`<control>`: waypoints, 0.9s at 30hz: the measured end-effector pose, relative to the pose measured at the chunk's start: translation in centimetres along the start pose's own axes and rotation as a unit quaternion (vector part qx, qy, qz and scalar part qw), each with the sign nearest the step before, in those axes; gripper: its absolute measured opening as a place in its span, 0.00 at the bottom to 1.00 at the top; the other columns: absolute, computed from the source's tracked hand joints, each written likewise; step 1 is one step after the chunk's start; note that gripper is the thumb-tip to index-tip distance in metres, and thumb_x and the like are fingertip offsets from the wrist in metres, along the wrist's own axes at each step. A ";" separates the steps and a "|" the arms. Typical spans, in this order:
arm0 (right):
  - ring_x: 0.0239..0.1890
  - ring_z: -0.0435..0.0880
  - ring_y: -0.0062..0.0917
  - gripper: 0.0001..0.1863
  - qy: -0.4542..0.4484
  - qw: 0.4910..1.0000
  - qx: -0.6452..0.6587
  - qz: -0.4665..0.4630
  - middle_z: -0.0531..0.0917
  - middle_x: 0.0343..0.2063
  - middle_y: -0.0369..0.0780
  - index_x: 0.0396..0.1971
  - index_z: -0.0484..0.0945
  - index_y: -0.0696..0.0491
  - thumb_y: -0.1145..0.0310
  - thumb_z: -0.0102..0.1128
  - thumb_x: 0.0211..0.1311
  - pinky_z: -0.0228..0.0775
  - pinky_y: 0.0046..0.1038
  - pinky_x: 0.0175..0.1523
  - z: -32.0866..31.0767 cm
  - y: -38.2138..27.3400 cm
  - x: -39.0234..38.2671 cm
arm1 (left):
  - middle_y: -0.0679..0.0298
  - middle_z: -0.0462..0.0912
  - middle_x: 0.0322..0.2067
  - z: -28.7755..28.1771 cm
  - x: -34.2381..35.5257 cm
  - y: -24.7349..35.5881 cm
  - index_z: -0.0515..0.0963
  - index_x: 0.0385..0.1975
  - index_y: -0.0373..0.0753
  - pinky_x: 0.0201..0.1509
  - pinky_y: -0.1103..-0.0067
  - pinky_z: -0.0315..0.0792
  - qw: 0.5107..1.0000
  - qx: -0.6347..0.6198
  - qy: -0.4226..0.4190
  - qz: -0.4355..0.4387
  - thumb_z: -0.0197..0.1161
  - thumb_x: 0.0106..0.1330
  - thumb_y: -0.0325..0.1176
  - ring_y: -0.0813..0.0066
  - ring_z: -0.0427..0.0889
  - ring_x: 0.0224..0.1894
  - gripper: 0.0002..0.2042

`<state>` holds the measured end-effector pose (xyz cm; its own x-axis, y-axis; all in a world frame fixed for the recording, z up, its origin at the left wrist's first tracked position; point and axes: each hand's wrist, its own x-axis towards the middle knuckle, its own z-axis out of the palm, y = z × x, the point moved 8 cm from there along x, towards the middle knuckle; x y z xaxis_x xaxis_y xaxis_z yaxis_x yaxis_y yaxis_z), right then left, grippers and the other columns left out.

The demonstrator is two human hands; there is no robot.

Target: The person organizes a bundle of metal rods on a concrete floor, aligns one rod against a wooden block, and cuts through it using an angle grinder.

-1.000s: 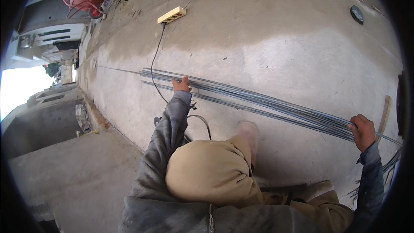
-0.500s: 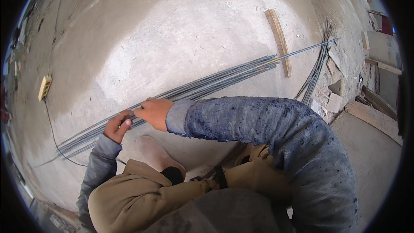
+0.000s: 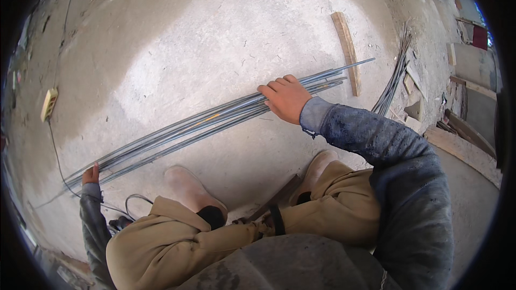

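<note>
A long bundle of thin steel rods lies slantwise on the concrete floor in front of my feet. My right hand is over the right part of the bundle, its fingers bent around the rods. At the bundle's left end, my left hand grips the rods with the thumb up; its other fingers are partly hidden. One rod sticks out past the others at the right, reaching over a wooden batten. An orange-yellow mark shows on a rod between my hands.
A second bundle of rods lies at the right, beside broken scraps and a long board. At the left is a yellow power strip with a black cable running toward my left leg. My shoes stand just nearer than the bundle.
My hands have moved apart, the left toward the bundle's left end, the right along it to the right. The protruding rod and its orange-yellow mark have slid left.
</note>
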<state>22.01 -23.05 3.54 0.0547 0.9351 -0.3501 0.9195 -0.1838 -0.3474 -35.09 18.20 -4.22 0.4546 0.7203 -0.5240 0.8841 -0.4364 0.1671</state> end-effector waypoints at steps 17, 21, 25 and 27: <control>0.40 0.78 0.39 0.10 0.004 0.989 0.146 -0.022 0.79 0.32 0.45 0.36 0.76 0.56 0.65 0.52 0.61 0.68 0.40 0.47 5.1 -2.6 4.5 | 0.55 0.79 0.34 2.6 -1.1 24.1 0.76 0.37 0.35 0.45 0.71 0.72 0.968 -0.103 -0.066 0.220 0.61 0.59 0.33 0.62 0.79 0.38 0.10; 0.37 0.80 0.37 0.17 -0.061 0.990 0.125 0.009 0.79 0.30 0.43 0.35 0.76 0.55 0.55 0.50 0.64 0.71 0.38 0.43 1.9 -2.7 4.4 | 0.52 0.79 0.34 2.5 -1.8 24.1 0.77 0.38 0.37 0.44 0.70 0.73 0.966 -0.116 -0.057 0.226 0.63 0.57 0.33 0.56 0.79 0.38 0.11; 0.35 0.80 0.36 0.20 -0.092 0.992 0.073 0.033 0.79 0.28 0.42 0.34 0.76 0.54 0.50 0.47 0.66 0.72 0.38 0.40 -0.1 0.5 3.3 | 0.52 0.79 0.34 2.2 -2.2 22.0 0.76 0.38 0.36 0.44 0.69 0.72 0.971 -0.081 -0.023 0.224 0.64 0.56 0.35 0.54 0.79 0.38 0.13; 0.35 0.80 0.36 0.20 -0.051 0.997 0.044 0.047 0.79 0.28 0.41 0.34 0.76 0.53 0.49 0.48 0.65 0.72 0.37 0.40 -1.7 4.0 2.5 | 0.52 0.79 0.34 2.1 -2.0 21.6 0.76 0.39 0.36 0.44 0.69 0.72 0.974 -0.042 -0.008 0.223 0.65 0.56 0.36 0.54 0.79 0.39 0.14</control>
<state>26.53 -20.95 2.77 0.0952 0.8771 -0.4709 0.8741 -0.3000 -0.3821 -17.17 6.16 -1.31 0.7942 0.4602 -0.3968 0.6052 -0.6573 0.4491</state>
